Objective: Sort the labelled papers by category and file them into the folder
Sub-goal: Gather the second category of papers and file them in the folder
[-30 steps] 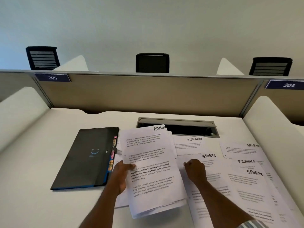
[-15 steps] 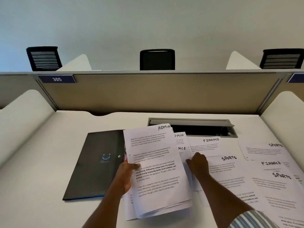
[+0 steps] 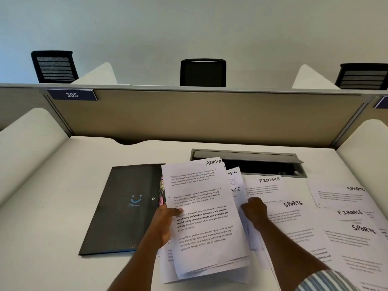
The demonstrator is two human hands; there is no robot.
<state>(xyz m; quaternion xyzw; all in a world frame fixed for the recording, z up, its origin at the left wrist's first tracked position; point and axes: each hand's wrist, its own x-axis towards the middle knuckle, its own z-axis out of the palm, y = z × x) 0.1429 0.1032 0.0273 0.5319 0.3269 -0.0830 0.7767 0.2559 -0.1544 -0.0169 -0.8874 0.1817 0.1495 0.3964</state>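
Note:
My left hand [image 3: 164,223] grips a stack of white papers [image 3: 201,219] by its left edge and holds it tilted above the desk; the top sheet is labelled ADMIN. A black folder [image 3: 123,208] with a blue smile logo lies shut on the desk just left of the stack. My right hand [image 3: 254,212] pinches the edge of a sheet [image 3: 238,185] peeking out behind the stack, with "MIN" and "NCE" labels showing there. More sheets lie spread to the right: FINANCE [image 3: 266,185], SPORTS [image 3: 294,215], another SPORTS [image 3: 344,196] and a FINANCE/SPORTS pile [image 3: 357,234].
A grey cable hatch [image 3: 247,158] stands open at the desk's back. A tan partition [image 3: 199,116] with a 305 tag closes the far side, white side dividers [image 3: 27,148] flank the desk, and black chairs [image 3: 202,72] stand beyond.
My right hand has slid left from the SPORTS sheet to the sheets tucked behind the held stack. The view has shifted, so the desk items sit further right. My left hand keeps its grip.

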